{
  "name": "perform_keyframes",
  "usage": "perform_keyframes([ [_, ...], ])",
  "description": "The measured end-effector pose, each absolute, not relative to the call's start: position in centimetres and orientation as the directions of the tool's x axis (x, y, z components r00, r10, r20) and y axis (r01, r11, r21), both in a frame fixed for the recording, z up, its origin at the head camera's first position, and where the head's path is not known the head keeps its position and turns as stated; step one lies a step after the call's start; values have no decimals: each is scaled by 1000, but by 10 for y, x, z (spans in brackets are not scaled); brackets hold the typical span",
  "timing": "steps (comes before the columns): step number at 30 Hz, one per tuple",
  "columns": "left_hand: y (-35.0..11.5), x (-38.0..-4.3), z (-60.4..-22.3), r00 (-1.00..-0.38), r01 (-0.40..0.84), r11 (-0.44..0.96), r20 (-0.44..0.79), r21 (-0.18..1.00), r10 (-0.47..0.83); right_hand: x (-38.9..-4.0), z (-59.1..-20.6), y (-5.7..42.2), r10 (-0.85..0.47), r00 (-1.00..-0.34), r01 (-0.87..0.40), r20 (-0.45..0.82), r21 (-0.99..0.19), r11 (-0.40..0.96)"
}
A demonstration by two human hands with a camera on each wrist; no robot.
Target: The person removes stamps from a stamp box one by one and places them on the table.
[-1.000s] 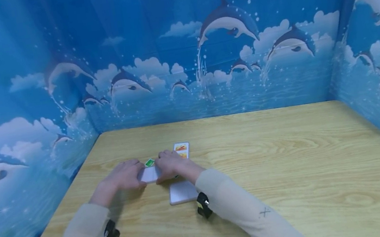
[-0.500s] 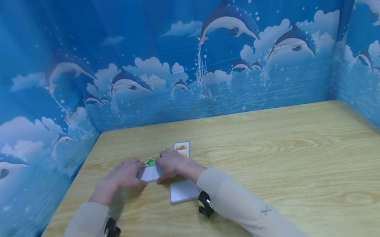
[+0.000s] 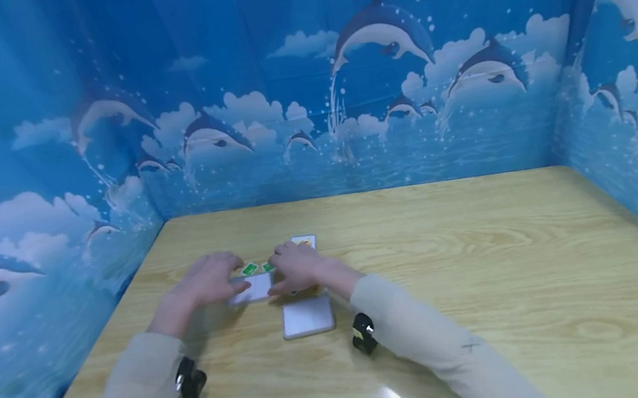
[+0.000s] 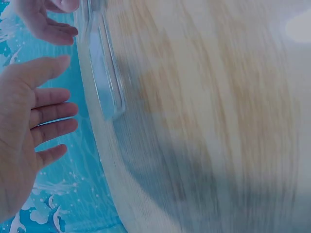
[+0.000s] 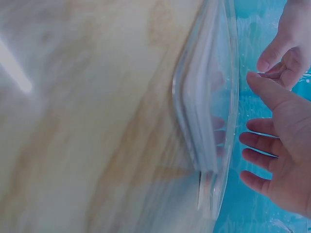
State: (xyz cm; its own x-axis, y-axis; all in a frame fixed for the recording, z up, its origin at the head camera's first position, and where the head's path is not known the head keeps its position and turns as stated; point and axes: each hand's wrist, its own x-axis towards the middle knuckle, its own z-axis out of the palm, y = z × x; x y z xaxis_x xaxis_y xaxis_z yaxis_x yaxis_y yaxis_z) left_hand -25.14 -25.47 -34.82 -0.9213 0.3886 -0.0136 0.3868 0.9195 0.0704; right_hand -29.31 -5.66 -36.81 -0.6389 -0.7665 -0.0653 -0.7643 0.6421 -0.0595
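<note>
In the head view a flat white card-like piece lies between my two hands. My left hand hovers at its left end, thumb over the white surface. The right hand is over its right side, thumb near its edge. In both wrist views the fingers of the left hand and right hand are extended and hold nothing. Two small green cards show just beyond the white piece. Closer to me lies a thicker, glossy white rectangular stack.
A picture card shows behind the right hand, which covers most of it. Everything lies on a wood-grain table. A blue dolphin-print curtain stands along its back and sides.
Both hands have loosened and lifted slightly from the white piece, the right one shifting rightward. A second green card and the whole top of the near stack are now uncovered.
</note>
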Motion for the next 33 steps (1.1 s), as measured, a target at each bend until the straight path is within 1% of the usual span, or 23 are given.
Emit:
perform_keyframes([
  [3,-250,-255,-347,-912,411,910,24,46,410,-295,-366,-51,-775,-632,-773,-17,-70,631],
  [7,-242,-257,-344,-917,398,916,16,40,398,-298,-364,-40,-788,-614,-787,43,-105,608],
  [16,-232,-262,-343,-933,361,932,17,42,361,-305,-366,-18,-795,-598,-801,102,-114,588],
  [19,-230,-265,-345,-930,368,929,31,31,367,-307,-368,-11,-786,-609,-792,112,-135,595],
  [26,-222,-274,-349,-899,433,901,66,-1,432,-312,-366,0,-745,-660,-749,94,-163,642],
  [30,-215,-276,-351,-908,416,909,60,-2,415,-315,-366,5,-726,-683,-727,86,-182,662],
  [33,-211,-279,-354,-925,378,926,43,2,377,-316,-366,8,-706,-704,-706,76,-180,685],
])
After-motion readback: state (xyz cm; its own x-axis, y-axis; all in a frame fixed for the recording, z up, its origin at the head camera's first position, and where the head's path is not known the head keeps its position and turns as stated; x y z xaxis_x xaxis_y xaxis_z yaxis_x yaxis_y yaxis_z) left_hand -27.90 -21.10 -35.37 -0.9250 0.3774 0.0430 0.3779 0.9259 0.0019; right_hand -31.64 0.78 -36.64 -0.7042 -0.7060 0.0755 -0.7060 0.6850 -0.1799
